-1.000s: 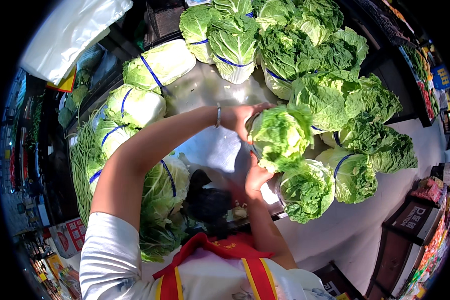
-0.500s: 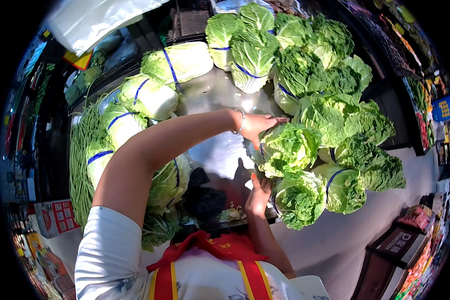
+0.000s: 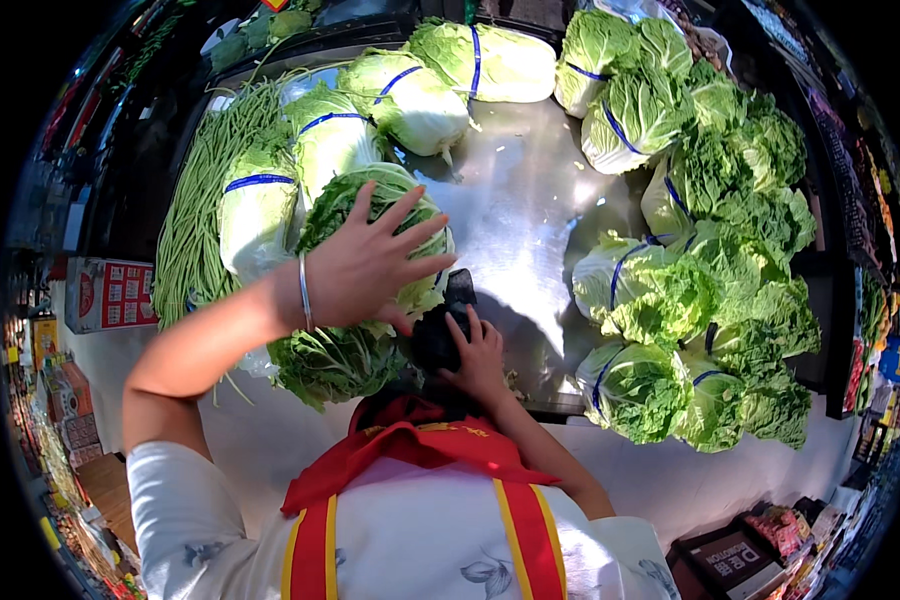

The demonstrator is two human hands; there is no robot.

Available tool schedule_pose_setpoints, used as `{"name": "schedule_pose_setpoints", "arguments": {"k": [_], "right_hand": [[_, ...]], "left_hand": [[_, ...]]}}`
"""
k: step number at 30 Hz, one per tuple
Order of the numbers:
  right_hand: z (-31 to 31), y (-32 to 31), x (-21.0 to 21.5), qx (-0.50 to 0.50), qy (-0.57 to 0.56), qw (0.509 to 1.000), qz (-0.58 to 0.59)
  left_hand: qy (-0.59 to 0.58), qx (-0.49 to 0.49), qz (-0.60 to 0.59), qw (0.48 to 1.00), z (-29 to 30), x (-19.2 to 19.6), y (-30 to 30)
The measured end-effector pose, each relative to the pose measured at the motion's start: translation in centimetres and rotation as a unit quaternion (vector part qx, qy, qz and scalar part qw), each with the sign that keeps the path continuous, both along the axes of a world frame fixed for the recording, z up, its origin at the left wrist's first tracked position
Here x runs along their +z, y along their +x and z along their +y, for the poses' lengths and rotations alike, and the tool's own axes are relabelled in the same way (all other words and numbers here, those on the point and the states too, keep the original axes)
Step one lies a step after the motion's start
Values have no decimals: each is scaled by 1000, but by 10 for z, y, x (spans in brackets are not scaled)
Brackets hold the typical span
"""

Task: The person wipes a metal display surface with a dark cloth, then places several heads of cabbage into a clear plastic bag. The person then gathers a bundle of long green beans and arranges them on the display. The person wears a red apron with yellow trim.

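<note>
Grocery shop; cabbages [image 3: 635,125] line a metal stand [image 3: 515,180]; stocked shelves [image 3: 885,410] nearby.

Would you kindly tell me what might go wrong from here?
The near-left cabbage sits by the edge of the table, so a bump from the left hand might tip it off. The front-right cabbage, also near that edge, could roll if nudged. The black object by the right hand might get knocked.

One left hand [image 3: 365,265], one right hand [image 3: 478,362], one bracelet [image 3: 306,291], one black object [image 3: 435,342], one pile of long beans [image 3: 202,215], two red straps [image 3: 312,550]; at least five cabbages [image 3: 422,112] left on the desk [image 3: 515,180], at least eight right, overlap hiding exact numbers.
</note>
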State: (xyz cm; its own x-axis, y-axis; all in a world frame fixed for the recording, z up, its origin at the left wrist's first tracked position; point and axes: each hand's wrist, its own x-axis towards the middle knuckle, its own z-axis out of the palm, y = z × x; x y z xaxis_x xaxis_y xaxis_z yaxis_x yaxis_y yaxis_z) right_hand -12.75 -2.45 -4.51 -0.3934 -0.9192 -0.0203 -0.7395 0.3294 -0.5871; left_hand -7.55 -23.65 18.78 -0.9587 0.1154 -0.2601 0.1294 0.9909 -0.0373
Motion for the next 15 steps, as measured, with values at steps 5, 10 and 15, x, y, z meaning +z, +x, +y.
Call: {"name": "schedule_pose_setpoints", "arguments": {"k": [5,10,15], "right_hand": [[-9,-27,15,-59,29,997,-46],[-26,-77,19,-348,-334,845,-230],[-91,-135,-63,-525,-240,813,75]], "left_hand": [[-1,44,55,998,-6,-14,24],[34,75,78,994,-12,-16,33],[44,98,94,990,-19,-12,33]]}}
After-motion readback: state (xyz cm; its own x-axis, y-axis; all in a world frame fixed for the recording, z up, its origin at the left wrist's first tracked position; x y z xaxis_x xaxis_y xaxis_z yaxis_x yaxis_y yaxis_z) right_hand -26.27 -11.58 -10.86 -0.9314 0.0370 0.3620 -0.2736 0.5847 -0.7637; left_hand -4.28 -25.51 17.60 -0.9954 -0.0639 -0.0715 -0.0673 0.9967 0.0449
